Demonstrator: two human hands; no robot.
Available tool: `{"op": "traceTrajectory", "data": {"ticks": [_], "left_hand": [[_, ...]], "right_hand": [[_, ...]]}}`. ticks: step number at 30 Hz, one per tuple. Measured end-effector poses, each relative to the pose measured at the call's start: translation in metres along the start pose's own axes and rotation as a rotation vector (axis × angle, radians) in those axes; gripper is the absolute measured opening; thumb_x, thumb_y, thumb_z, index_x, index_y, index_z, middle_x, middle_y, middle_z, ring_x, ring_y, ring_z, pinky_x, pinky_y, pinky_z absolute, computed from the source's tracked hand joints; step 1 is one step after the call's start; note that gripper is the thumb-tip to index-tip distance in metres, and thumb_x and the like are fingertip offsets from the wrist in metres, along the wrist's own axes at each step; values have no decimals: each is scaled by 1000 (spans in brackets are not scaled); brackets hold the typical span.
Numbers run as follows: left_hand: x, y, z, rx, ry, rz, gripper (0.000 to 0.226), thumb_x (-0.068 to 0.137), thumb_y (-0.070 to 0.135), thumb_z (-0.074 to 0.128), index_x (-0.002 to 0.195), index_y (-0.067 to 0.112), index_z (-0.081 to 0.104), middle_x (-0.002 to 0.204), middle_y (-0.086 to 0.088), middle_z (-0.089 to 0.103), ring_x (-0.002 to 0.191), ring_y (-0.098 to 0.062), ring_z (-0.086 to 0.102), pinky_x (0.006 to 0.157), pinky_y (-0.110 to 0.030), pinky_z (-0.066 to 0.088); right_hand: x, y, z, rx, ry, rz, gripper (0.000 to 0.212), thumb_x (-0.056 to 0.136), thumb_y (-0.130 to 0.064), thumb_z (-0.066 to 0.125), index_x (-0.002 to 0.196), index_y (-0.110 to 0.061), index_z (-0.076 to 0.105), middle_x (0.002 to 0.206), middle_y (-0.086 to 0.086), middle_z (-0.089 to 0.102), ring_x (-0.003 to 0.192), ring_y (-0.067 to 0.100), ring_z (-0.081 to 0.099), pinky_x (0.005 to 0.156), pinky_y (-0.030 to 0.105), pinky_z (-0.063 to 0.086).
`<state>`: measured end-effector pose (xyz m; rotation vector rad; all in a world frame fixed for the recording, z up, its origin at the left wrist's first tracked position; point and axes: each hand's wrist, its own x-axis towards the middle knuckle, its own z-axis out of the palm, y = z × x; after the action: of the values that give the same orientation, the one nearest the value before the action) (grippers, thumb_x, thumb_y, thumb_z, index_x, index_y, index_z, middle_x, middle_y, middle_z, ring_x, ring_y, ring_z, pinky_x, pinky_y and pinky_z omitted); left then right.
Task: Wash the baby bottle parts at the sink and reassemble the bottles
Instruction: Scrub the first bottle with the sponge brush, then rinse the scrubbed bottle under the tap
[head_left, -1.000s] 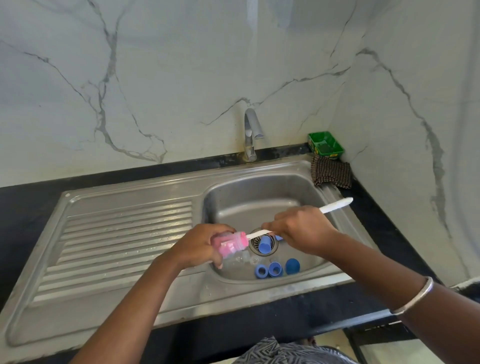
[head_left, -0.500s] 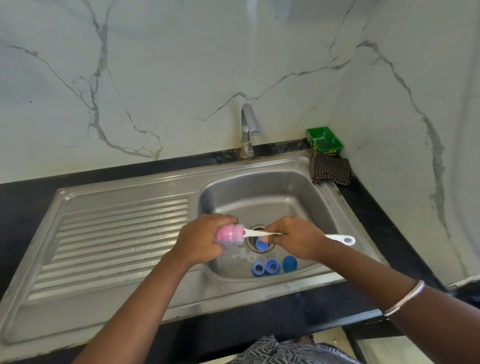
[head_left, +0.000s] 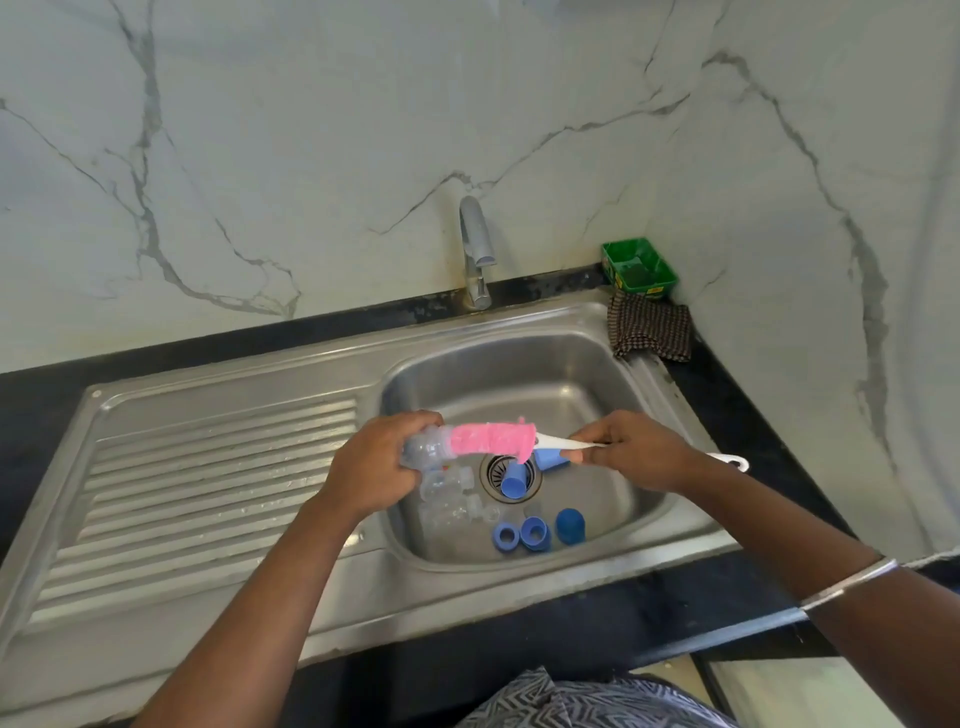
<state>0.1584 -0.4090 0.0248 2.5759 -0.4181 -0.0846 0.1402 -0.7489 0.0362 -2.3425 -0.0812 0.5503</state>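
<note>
Pink sponge brush (head_left: 491, 439) lies nearly level above the sink (head_left: 649, 415) basin, its head mostly outside the clear bottle (head_left: 423, 452), only the tip at the bottle mouth. Left hand (head_left: 374, 467) wraps its fingers round the bottle and holds it on its side over the basin's left edge, mouth pointing right. Right hand (head_left: 631, 452) pinches the brush's white handle (head_left: 566, 443) between curled fingers and thumb; the handle's looped end (head_left: 735, 461) sticks out behind the wrist. A bangle (head_left: 847, 582) sits on the right forearm.

Basin contents: two more clear bottles (head_left: 447, 496) lie on their sides at the left, just below the held bottle. One blue cap (head_left: 513, 479) rests on the drain (head_left: 511, 475). Another blue piece (head_left: 550, 460) shows just under the handle, partly hidden by the fingers. Near the front wall, two blue rings (head_left: 522, 535) stand side by side, touching or nearly so, with a domed blue cap (head_left: 570, 526) just right of them.

Tap (head_left: 475, 249) stands behind the basin; no water visible from it. Drainboard (head_left: 208, 467) to the left shows a few droplets. Checked cloth (head_left: 652, 332) lies on the sink's back right corner, with a green tray (head_left: 639, 267) just behind it against the marble wall.
</note>
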Motion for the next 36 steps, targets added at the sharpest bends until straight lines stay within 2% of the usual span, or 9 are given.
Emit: {"op": "traceTrajectory", "data": {"ticks": [4,8,12,15,19,23,26,31,36], "left_hand": [[12,0,16,-154,-35,-227,74,58,22,84,121,44,52,112,8,66,95,-19,63,80,-30,49],[24,22,41,-323,14,-307,64,62,33,89,112,45,51,102,15,63,89,-6,61,72,-19,46],[38,49,68,-425,47,-289,56,65,45,89,110,44,56,102,25,63,92,10,57,68,-8,43],[52,66,90,-448,72,-265,66,64,42,91,122,35,61,112,14,62,103,-4,57,87,-18,42],[69,80,107,-480,90,-319,65,61,46,91,118,38,62,108,14,65,99,-4,61,85,-18,46],[80,89,113,-507,93,-356,54,59,45,91,97,57,54,94,26,66,91,14,59,70,0,41],[86,92,115,-511,100,-365,56,61,38,92,93,59,52,88,33,63,88,21,55,68,3,38],[98,90,119,-532,98,-414,49,65,29,89,97,42,54,92,22,65,85,10,61,63,-7,42],[115,83,115,-539,61,-437,48,64,25,88,99,34,55,93,18,65,85,1,61,63,-15,42]], "right_hand": [[3,29,-11,-82,183,95,6,87,-52,67,85,-57,67,83,-14,72,82,6,67,76,31,52],[8,56,-15,-15,331,199,19,92,-51,60,93,-35,69,76,-12,62,80,13,62,69,28,43],[16,77,-21,-38,492,282,19,99,-31,53,90,-18,63,84,5,66,82,31,62,70,35,46],[23,89,-36,-128,637,322,21,99,-18,51,98,-4,66,97,20,64,90,41,61,75,41,46],[36,99,-57,-190,741,342,22,99,-10,50,101,4,66,99,27,59,89,45,58,77,44,44],[47,111,-67,-195,761,371,24,100,-8,47,105,6,66,102,28,56,89,47,56,80,47,42],[55,122,-70,-229,740,385,24,101,-8,47,106,6,66,102,28,57,90,46,56,81,47,41],[60,135,-66,-302,731,382,25,97,-3,48,114,6,65,103,27,59,93,46,57,80,50,42],[65,125,-64,-417,733,350,51,90,-5,54,139,2,50,123,23,60,102,43,60,84,47,48]]}}
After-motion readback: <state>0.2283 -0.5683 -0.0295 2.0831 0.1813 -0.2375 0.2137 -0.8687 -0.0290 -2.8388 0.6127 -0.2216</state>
